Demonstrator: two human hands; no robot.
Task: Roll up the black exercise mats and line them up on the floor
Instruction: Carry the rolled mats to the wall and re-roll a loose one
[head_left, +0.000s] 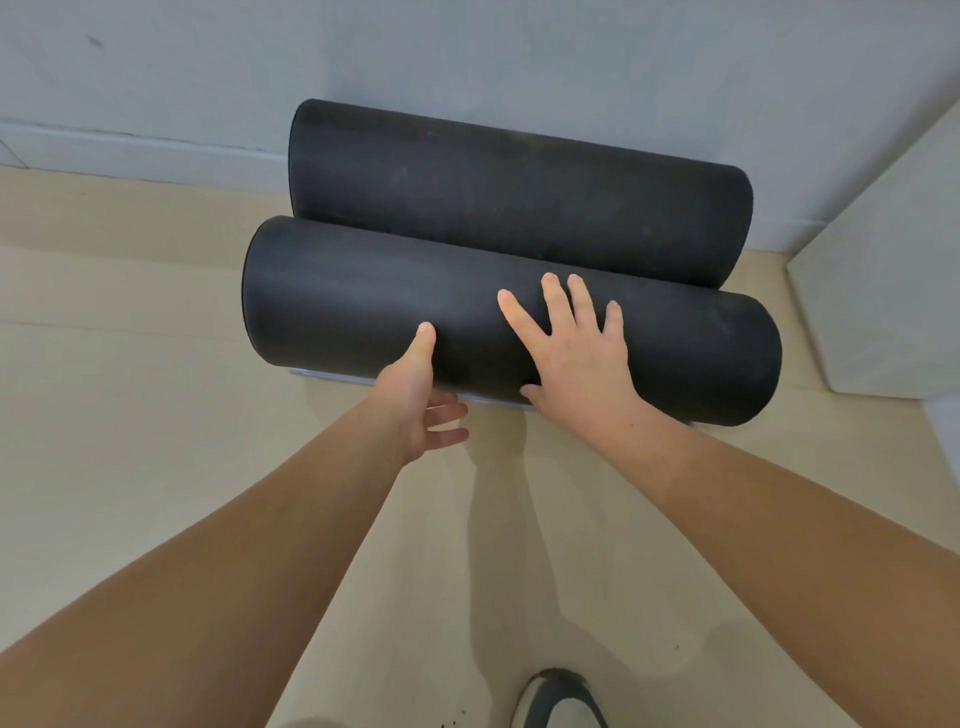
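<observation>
Black exercise mat, rolled into a thick foam cylinder, lies across the middle of the frame on the pale beige floor. Just above it in the picture lies a second black rolled foam mat, touching the first along its length and set against the foot of the white wall. The two rolls run parallel, both tilted down toward the right of the frame, with the nearer one shifted a little to the left.

The right hand lies flat on top of the nearer roll, right of its middle, with fingers straight and spread wide and the palm against the foam. The left hand meets the same roll at its lower edge. Its thumb points up against the roll's front, while the other fingers reach loosely toward the right at the base of the roll, gripping nothing.

A thin pale strip shows under the nearer roll's lower edge — what it is cannot be told. A white flat panel stands at the right edge of the frame, and the toe of a grey and white shoe shows at the bottom, right of centre.
</observation>
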